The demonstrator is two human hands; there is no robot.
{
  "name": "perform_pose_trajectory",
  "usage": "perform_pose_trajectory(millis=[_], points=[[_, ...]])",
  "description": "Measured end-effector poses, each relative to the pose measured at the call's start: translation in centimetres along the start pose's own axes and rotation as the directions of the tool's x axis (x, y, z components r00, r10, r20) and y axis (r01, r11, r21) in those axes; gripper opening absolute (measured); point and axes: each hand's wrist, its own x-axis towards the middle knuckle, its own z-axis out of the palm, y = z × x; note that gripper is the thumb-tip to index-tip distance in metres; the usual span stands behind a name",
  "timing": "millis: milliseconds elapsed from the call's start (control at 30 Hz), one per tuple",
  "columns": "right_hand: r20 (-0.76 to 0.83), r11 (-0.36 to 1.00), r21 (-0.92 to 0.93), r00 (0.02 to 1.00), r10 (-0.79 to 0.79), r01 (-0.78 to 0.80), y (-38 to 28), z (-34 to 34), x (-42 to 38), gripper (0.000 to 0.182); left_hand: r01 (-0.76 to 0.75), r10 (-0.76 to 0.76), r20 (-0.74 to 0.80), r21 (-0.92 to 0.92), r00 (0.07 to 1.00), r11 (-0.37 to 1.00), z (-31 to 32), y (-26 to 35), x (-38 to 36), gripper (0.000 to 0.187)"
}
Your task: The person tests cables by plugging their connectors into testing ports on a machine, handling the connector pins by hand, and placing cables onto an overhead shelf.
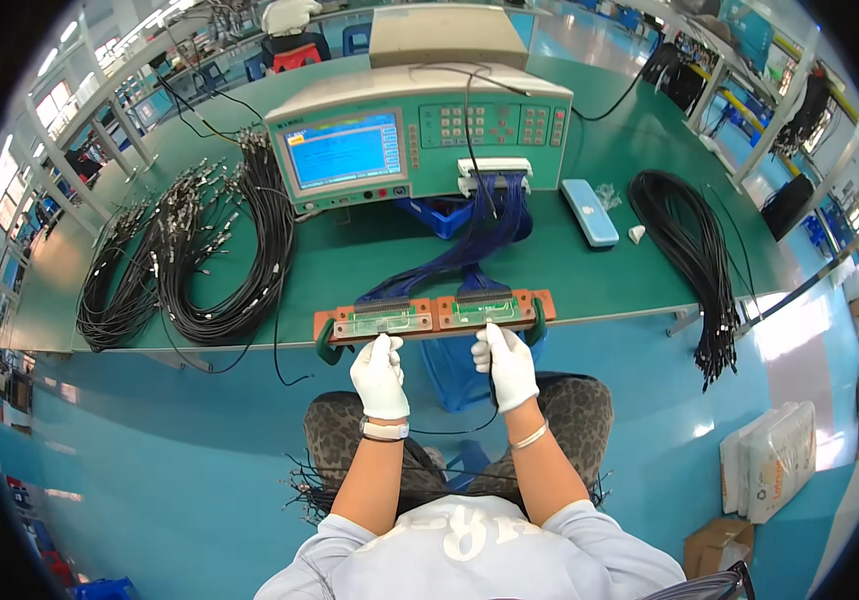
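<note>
Head view: a thin black cable [449, 432] hangs below the table edge, curving from the right hand toward the left wrist. The white-gloved right hand [511, 368] grasps the cable, its fingertips at the near edge of a green circuit board [482, 311]. The white-gloved left hand [379, 380] is pinched together at a matching green board [382, 321] — what lies between its fingertips cannot be told. Both boards sit on a long orange fixture [435, 318] at the edge of a green tabletop [339, 265]. Dark-blue wires [494, 228] join them to a green-fronted instrument [439, 160] — flanked by black cable bundles [274, 230].
</note>
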Motion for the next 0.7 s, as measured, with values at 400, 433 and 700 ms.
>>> perform_pose_trajectory(millis=[400, 433, 700], points=[[-0.121, 0.943, -0.284, 0.97, -0.211, 0.17, 0.1, -5.5, -2.6, 0.028, -0.155, 0.105, 0.144, 0.402, 0.984, 0.902, -4.7, 1.2, 0.6, 0.028], [-0.121, 0.947, -0.269, 0.969, -0.214, 0.175, -0.2, -5.5, -2.6, 0.027, -0.14, 0.094, 0.135, 0.39, 0.986, 0.91, -5.2, 1.2, 0.5, 0.028], [0.015, 0.961, -0.229, 0.987, -0.158, 0.157, -0.8, -2.3, -2.0, 0.023, -0.203, 0.13, 0.231, 0.324, 0.964, 0.924, -5.1, 0.1, 0.3, 0.029]])
